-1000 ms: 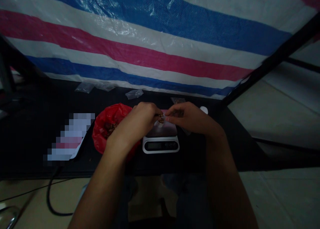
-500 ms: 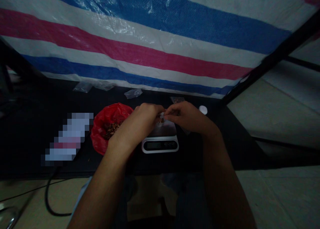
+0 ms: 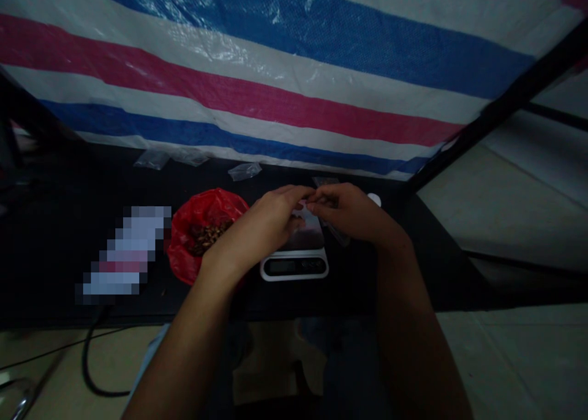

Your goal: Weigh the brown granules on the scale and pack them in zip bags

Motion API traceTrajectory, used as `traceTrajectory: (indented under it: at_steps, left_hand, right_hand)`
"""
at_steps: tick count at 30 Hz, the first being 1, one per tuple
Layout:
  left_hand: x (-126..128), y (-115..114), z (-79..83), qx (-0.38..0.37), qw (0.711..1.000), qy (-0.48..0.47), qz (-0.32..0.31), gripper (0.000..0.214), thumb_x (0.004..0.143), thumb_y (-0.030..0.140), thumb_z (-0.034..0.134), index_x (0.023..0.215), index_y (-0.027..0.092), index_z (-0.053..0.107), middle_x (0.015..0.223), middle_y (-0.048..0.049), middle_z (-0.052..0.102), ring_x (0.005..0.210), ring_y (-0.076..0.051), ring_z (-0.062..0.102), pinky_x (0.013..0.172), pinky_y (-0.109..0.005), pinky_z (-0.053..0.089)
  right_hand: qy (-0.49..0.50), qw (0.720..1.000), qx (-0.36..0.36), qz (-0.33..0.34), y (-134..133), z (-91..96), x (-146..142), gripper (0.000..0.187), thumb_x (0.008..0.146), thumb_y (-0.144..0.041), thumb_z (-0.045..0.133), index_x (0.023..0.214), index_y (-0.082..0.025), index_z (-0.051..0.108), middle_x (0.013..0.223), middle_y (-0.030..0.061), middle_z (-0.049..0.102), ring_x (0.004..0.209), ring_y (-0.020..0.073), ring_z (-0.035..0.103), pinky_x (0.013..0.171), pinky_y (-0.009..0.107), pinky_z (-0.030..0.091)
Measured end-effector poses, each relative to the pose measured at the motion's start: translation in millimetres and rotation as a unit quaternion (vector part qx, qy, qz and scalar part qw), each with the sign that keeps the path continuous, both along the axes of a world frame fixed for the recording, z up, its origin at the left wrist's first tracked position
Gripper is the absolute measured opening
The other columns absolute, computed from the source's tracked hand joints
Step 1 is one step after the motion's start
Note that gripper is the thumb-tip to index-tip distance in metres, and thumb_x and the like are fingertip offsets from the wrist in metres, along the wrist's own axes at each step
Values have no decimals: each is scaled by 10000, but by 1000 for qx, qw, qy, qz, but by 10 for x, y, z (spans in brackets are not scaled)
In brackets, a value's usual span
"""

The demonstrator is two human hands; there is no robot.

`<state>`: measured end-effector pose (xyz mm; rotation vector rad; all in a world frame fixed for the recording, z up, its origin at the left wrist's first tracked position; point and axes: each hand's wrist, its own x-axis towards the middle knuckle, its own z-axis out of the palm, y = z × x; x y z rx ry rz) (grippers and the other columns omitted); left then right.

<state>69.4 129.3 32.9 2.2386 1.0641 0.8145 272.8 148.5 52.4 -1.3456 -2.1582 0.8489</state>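
While your left hand [image 3: 265, 224] and right hand [image 3: 353, 215] are meeting fingertip to fingertip above the white digital kitchen scale [image 3: 294, 266], each grip is pinching shut on the top edge of the small clear plastic bag [image 3: 310, 221], which is hanging just over the scale's platform. The scale is sitting on the black tabletop [image 3: 55, 248], with the open red plastic bag of brown pieces [image 3: 202, 233] lying just beside it on your left. A blue, red and white striped tarpaulin [image 3: 275, 71] is hanging behind the tabletop, small clear sachets [image 3: 245, 171] are lying along its foot, and pale floor tiles [image 3: 505, 359] are showing below, where a black cable [image 3: 89, 359] is looping.
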Motion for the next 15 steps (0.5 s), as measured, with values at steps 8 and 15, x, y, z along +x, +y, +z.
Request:
traceTrajectory:
  at_steps: [8, 15]
  left_hand:
    - [-452, -34, 116, 22, 994, 43, 99, 369, 998, 240, 515, 1308, 212, 713, 1325, -67, 758, 1191, -250, 713, 1059, -365, 548]
    - [-1106, -57, -3, -205, 938, 227, 161, 302, 877, 189, 562, 1086, 208, 778, 988, -65, 835, 815, -250, 756, 707, -307, 564]
  right_hand:
    - [32, 996, 83, -23, -68, 45, -154, 215, 967, -158, 562, 1038, -160, 764, 934, 52, 796, 837, 183, 730, 732, 285, 511]
    - [-22, 979, 132, 156, -262, -167, -1016, 288, 980, -39, 517, 1096, -165, 749, 1158, 87, 799, 1097, 198, 725, 962, 304, 505]
